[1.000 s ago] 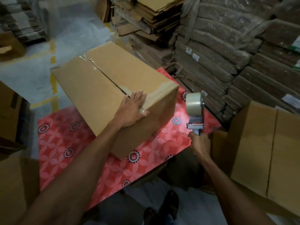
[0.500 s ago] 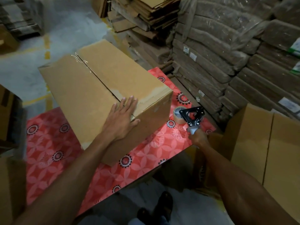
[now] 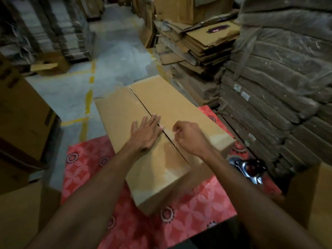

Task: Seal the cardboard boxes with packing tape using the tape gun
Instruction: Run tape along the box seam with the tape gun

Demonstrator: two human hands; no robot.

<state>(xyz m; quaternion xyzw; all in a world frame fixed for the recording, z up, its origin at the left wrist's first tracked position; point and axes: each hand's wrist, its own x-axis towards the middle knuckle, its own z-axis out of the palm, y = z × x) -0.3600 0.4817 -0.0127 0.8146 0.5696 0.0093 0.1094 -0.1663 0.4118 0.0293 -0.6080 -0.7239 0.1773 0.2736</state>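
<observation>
A long brown cardboard box (image 3: pixel 179 105) lies on a table covered with a red patterned cloth (image 3: pixel 197 209). Its top flaps meet in a dark seam, and clear tape glints over the near end. My left hand (image 3: pixel 145 133) rests flat on the left flap, fingertips at the seam. My right hand (image 3: pixel 190 139) hovers over the right flap beside the seam with its fingers curled; nothing shows in it. The tape gun (image 3: pixel 249 168) lies on the cloth to the right of the box, apart from both hands.
Another cardboard box (image 3: pixel 312 194) stands close at the right. More boxes (image 3: pixel 21 114) crowd the left. Stacks of flattened cardboard (image 3: pixel 197 47) and wrapped bundles (image 3: pixel 278 87) rise behind and to the right. A concrete floor (image 3: pixel 116 56) with yellow lines lies beyond.
My right hand has put the tape gun down on the cloth and moved up over the box's seam. The left hand has slid from the box's near corner further along the top.
</observation>
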